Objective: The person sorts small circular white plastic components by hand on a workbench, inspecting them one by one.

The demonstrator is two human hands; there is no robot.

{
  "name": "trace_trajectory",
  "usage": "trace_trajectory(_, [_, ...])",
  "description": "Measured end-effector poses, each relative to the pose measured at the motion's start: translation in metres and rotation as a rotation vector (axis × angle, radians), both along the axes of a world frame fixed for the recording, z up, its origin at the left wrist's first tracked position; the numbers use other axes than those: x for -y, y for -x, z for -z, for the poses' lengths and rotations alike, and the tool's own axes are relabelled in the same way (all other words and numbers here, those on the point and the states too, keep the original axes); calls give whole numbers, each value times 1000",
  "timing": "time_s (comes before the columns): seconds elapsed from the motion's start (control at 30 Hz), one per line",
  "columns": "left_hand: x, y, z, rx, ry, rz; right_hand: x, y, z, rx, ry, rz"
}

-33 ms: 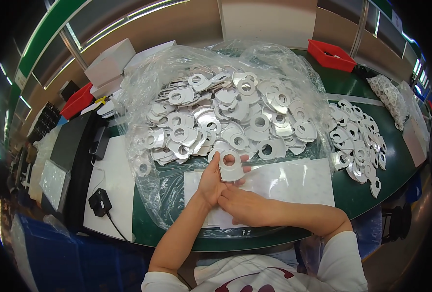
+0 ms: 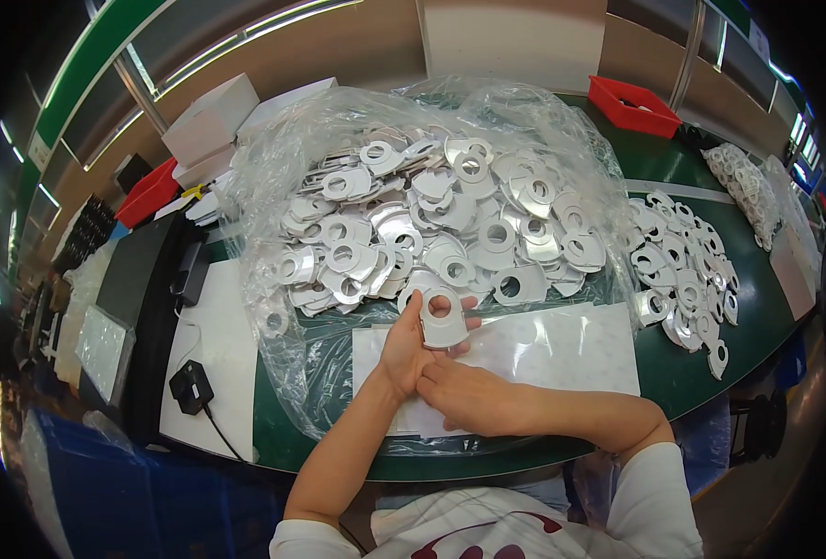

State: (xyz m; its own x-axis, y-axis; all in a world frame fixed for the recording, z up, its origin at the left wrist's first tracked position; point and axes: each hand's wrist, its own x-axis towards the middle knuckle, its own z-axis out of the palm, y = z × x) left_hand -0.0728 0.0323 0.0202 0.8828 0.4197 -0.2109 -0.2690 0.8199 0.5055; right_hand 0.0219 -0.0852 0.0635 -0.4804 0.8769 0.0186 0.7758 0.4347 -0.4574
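A large clear plastic bag (image 2: pixel 262 172), spread open across the worktop (image 2: pixel 660 373), contains a heaped pile of white parts (image 2: pixel 450 219); each visible part is flat, with a round hole in a ring-shaped end and a wider tab. A smaller clear bag (image 2: pixel 744 191) at the far right is filled with similar white pieces. A red tray (image 2: pixel 632 119) at the upper right holds items too small to identify; a second red tray (image 2: pixel 146 197) stands at the left beside white boxes (image 2: pixel 210 121). The left hand (image 2: pixel 404 354), palm up, grips one white ring part (image 2: pixel 444 331) above the near edge of the pile, thumb along its left side and fingers behind. The right hand (image 2: pixel 469 396) is curled against the base of the left palm; whether it grips anything cannot be told. The parts are smooth, some surfaces glossy; the bag film is thin and creased. Below the hands lie glossy white sheets (image 2: pixel 571 354). A loose group of parts (image 2: pixel 678 270) lies to the right on the green worktop, which has a curved appearance. At left, a black device (image 2: pixel 190 387) with a cable rests on a white board (image 2: pixel 225 349). Beige panels (image 2: pixel 515 42) stand behind.
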Motion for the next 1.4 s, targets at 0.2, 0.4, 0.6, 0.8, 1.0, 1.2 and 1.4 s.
trace_trajectory(0.2, [0,-2,0,51,-42,6,18,17,-17,199,-15,19])
trace_trajectory(0.4, [5,-4,-10,-32,-94,-13,26,5,-40,189,-51,-186])
trace_trajectory(0.6, [3,5,-3,-23,-8,-16,-1,-40,-98,-418,220,-139])
trace_trajectory(0.8, [9,-1,-10,-107,-175,-119,-47,-71,-29,-701,-74,434])
trace_trajectory(1.0, [1,2,-1,-87,-145,-107,-58,-69,0,-863,224,413])
trace_trajectory(1.2, [1,1,2,-66,-151,-126,-56,-67,-7,-873,316,448])
trace_trajectory(1.4, [2,0,3,-83,-121,-132,-56,-68,-3,-874,291,447])
